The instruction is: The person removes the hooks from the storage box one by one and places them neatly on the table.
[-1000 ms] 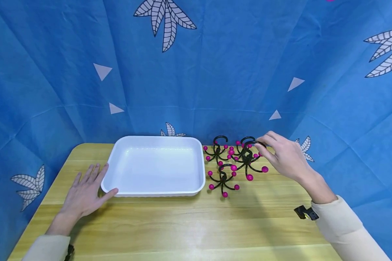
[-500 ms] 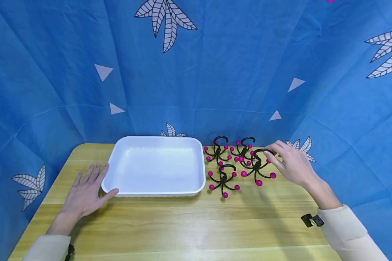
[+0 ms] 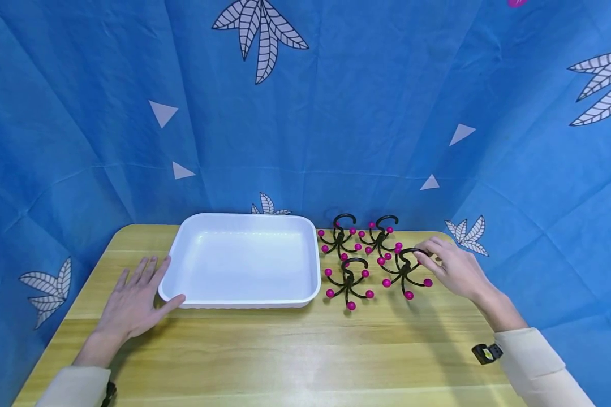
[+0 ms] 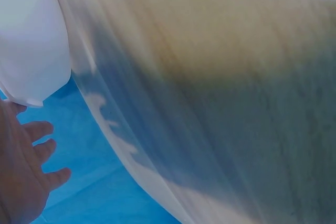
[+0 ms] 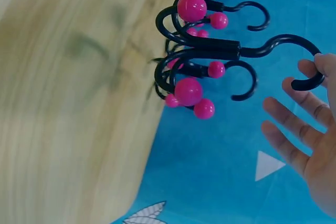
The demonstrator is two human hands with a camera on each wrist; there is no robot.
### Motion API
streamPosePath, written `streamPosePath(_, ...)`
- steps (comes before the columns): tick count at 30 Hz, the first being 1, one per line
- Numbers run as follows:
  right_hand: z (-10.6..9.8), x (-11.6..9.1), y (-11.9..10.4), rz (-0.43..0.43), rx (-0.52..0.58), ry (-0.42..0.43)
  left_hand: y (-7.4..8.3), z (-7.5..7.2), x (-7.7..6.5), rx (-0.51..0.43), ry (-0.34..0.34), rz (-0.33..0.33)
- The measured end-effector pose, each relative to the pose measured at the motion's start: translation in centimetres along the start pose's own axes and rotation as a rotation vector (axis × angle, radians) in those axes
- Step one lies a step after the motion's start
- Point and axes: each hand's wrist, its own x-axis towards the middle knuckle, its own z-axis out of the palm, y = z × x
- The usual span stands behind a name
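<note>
My right hand (image 3: 453, 268) pinches the curved top of a black hook hanger (image 3: 404, 271) with pink ball tips between thumb and index finger. In the right wrist view that hanger (image 5: 215, 50) shows its hook at the fingertips, the other fingers spread loosely. It stands upright at the right end of the group, close over the table. Three similar hangers (image 3: 348, 280) stand to its left. My left hand (image 3: 132, 308) lies with straight fingers at the left side of a white tray (image 3: 239, 303), thumb at its front corner. In the left wrist view these fingers (image 4: 44, 150) reach beneath the tray's rim.
The wooden table (image 3: 265, 356) extends in front of the tray and hangers. A blue curtain (image 3: 366, 124) with leaf and triangle prints hangs right behind the table and along both sides.
My right hand has drawn the pinched hanger right and toward me, lowering it away from the back hanger it overlapped before. The left hand and tray have stayed put.
</note>
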Motion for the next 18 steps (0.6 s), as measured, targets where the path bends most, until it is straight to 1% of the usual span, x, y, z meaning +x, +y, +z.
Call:
streamPosePath(4, 0.8, -0.4, 0.3, -0.001, 0.021, -0.031, -0.1, 0.2, -0.1, 0.001, 0.013, 0.003)
streamPosePath(11, 2.1, -1.1, 0.5, -0.05, 0.03, -0.028, -0.1, 0.2, -0.1, -0.001, 0.012, -0.001)
streamPosePath(18, 2.9, -1.5, 0.9, -0.016, 0.015, -0.083, 0.0, 0.0, -0.1, -0.002, 0.004, -0.003)
